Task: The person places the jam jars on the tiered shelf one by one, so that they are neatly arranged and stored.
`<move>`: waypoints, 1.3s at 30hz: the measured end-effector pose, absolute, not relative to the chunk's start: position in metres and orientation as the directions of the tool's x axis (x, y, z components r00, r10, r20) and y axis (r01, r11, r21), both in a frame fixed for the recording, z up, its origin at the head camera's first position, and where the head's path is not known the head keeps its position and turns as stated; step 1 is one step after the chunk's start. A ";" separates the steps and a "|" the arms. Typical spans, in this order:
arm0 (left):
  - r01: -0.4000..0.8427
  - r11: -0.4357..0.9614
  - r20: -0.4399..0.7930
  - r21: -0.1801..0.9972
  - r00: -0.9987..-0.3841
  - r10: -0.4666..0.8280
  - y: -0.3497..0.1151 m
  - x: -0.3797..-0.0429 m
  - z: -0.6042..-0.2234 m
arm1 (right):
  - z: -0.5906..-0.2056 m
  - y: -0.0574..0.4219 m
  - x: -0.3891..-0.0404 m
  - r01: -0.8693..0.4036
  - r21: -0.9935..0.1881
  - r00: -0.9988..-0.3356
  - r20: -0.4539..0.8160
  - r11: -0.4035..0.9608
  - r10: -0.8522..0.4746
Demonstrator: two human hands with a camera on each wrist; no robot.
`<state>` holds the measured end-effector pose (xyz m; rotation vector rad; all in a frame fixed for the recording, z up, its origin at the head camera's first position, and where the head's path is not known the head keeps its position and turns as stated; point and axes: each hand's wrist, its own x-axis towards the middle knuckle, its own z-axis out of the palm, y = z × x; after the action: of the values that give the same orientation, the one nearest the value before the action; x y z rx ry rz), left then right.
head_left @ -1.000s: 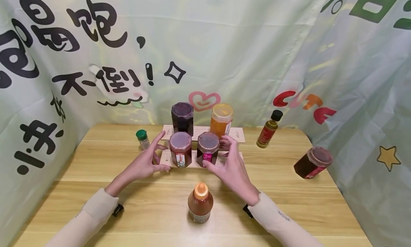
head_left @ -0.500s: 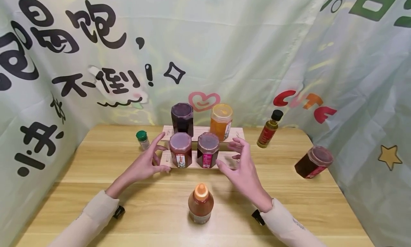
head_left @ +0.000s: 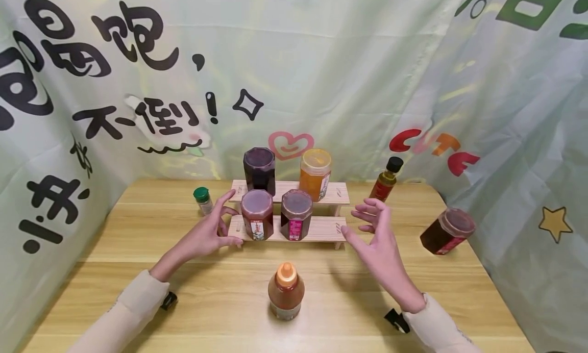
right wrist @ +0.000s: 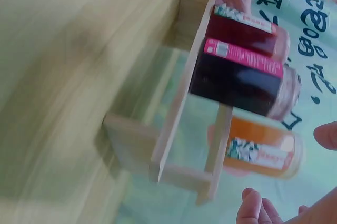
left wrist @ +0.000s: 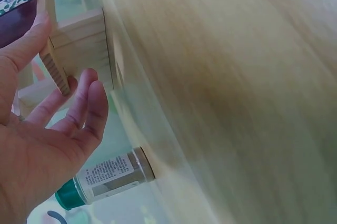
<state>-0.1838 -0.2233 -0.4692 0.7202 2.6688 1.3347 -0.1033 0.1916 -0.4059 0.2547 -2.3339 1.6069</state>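
Observation:
A two-tier wooden rack stands mid-table. On its lower tier are a red-brown jar and a dark jar with a pink label. Its upper tier bears a dark purple jar and an orange-yellow jar. My left hand holds the rack's left end, thumb at the lower board's front edge; the left wrist view shows the index finger partly hidden behind the board. Beyond the rack's right end, my right hand is raised with fingers loosely bent and nothing in them.
A green-capped shaker stands left of the rack, close to my left hand. In front is an orange-capped squeeze bottle. A black-capped oil bottle and another dark jar stand at the right. Printed cloth hangs behind the table.
My right hand has let go of the pink-labelled jar and moved right, past the rack's end. The jar stays on the lower tier. My left hand keeps its place.

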 end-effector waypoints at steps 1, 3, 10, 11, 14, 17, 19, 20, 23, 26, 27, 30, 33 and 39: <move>0.375 0.514 0.140 0.772 -0.888 0.438 -0.223 -0.184 -0.469 | -0.405 0.195 -0.104 -0.309 -0.876 -0.939 0.342 0.371 0.026; 0.374 0.519 0.139 0.769 -0.890 0.435 -0.223 -0.183 -0.469 | -0.402 0.202 -0.104 -0.308 -0.868 -0.937 0.348 0.390 0.036; 0.370 0.555 0.137 0.745 -0.899 0.416 -0.219 -0.183 -0.467 | -0.396 0.227 -0.103 -0.313 -0.832 -0.923 0.379 0.459 0.058; 0.371 0.558 0.137 0.742 -0.899 0.416 -0.219 -0.183 -0.467 | -0.397 0.231 -0.103 -0.312 -0.824 -0.921 0.385 0.474 0.063; 0.376 0.567 0.139 0.733 -0.899 0.415 -0.217 -0.183 -0.466 | -0.398 0.242 -0.101 -0.304 -0.796 -0.912 0.401 0.524 0.081; 0.382 0.565 0.147 0.732 -0.897 0.417 -0.217 -0.184 -0.466 | -0.400 0.254 -0.099 -0.295 -0.775 -0.904 0.416 0.558 0.100; 0.387 0.558 0.155 0.734 -0.896 0.416 -0.218 -0.184 -0.467 | -0.400 0.261 -0.097 -0.292 -0.769 -0.898 0.425 0.568 0.114; 0.389 0.552 0.161 0.738 -0.895 0.415 -0.218 -0.183 -0.467 | -0.400 0.264 -0.096 -0.288 -0.766 -0.896 0.428 0.575 0.122; 0.397 0.536 0.178 0.745 -0.893 0.414 -0.219 -0.183 -0.468 | -0.401 0.273 -0.093 -0.265 -0.758 -0.889 0.431 0.595 0.153; 0.402 0.525 0.186 0.750 -0.890 0.416 -0.220 -0.183 -0.469 | -0.400 0.283 -0.090 -0.229 -0.749 -0.885 0.427 0.622 0.189; 0.403 0.523 0.186 0.752 -0.889 0.418 -0.220 -0.183 -0.469 | -0.400 0.287 -0.089 -0.216 -0.748 -0.883 0.423 0.628 0.201; 0.402 0.522 0.186 0.752 -0.889 0.418 -0.220 -0.183 -0.469 | -0.399 0.299 -0.088 -0.185 -0.750 -0.879 0.415 0.635 0.235; 0.400 0.528 0.185 0.749 -0.892 0.413 -0.220 -0.182 -0.468 | -0.397 0.310 -0.090 -0.150 -0.769 -0.872 0.399 0.621 0.283; 0.404 0.533 0.187 0.743 -0.891 0.415 -0.220 -0.180 -0.468 | -0.395 0.331 -0.093 -0.104 -0.804 -0.853 0.375 0.585 0.363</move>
<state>-0.1800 -0.2203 -0.4684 0.7315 2.7399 1.3228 -0.0929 0.3314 -0.3955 -0.2056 -2.3062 1.2164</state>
